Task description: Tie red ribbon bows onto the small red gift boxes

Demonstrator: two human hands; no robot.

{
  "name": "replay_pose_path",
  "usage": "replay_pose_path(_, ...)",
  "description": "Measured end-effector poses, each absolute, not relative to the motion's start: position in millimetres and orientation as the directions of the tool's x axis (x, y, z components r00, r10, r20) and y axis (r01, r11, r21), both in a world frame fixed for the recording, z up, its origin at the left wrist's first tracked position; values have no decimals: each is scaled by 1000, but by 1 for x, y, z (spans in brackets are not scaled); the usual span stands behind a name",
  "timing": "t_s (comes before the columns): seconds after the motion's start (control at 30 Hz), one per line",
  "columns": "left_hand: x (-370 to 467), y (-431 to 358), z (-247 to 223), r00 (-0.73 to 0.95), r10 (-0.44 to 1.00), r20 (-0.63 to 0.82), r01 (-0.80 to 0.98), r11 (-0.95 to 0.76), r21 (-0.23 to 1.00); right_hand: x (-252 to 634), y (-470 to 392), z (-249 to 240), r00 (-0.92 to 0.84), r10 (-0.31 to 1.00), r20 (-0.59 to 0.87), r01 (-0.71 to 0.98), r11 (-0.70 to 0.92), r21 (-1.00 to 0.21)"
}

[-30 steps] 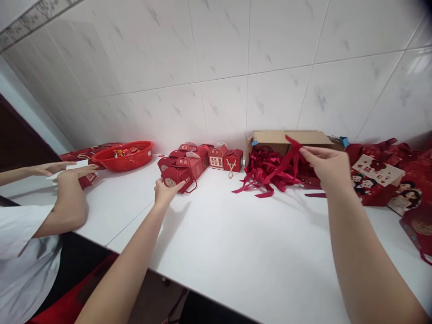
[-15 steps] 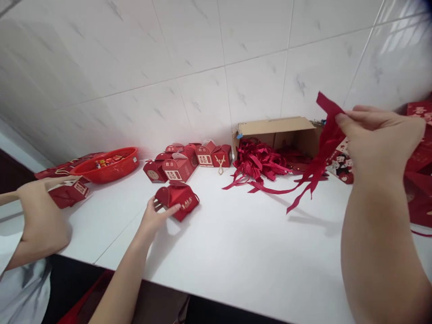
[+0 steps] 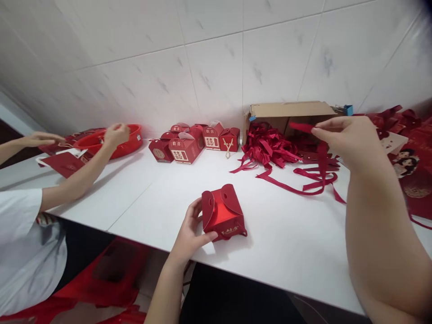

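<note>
The left hand is clasped around the left side of a small red card favour box, its thumb along the front; rounded flaps with oval holes curve over the box's brighter top. The right hand pinches a flat, limp crimson ribbon between thumb and fingers. Left of that pinch, a tangled ribbon heap spills from a brown cardboard carton onto the smooth white tabletop.

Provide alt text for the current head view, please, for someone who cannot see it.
A person's left hand grips a red box at a white table while the right hand holds a red ribbon. More red boxes and a cardboard box spilling ribbons stand behind.
</note>
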State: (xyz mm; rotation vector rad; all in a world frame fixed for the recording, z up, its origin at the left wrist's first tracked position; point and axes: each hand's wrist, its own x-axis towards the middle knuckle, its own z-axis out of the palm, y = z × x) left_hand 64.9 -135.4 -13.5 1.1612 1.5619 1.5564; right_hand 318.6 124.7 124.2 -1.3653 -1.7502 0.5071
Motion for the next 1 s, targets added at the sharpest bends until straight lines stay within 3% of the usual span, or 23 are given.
replay_pose_path(0.07,64,-139,-13,-387,910,149,147,-99,984,309,111,126,-312,916,253,394,367,-843)
replay_pose_path(0.13,64,-142,-13,-361,921,147,128,-107,986,298,97,127,-542,831,124,319,341,-884)
replay_pose_path(0.27,64,-145,-13,-303,942,145,91,-123,988,275,65,129,-709,705,-38,458,418,-785)
replay_pose_path(0.37,65,-145,-14,-291,942,166,109,-139,984,265,45,131,-818,562,-126,454,494,-741)
replay_pose_path(0.57,68,-145,-17,-277,943,186,145,-151,978,258,32,129,-904,414,-108,334,525,-783)
replay_pose_path(1.0,68,-144,-17,-260,945,197,158,-159,974,259,31,131,-899,404,-171,396,581,-711)
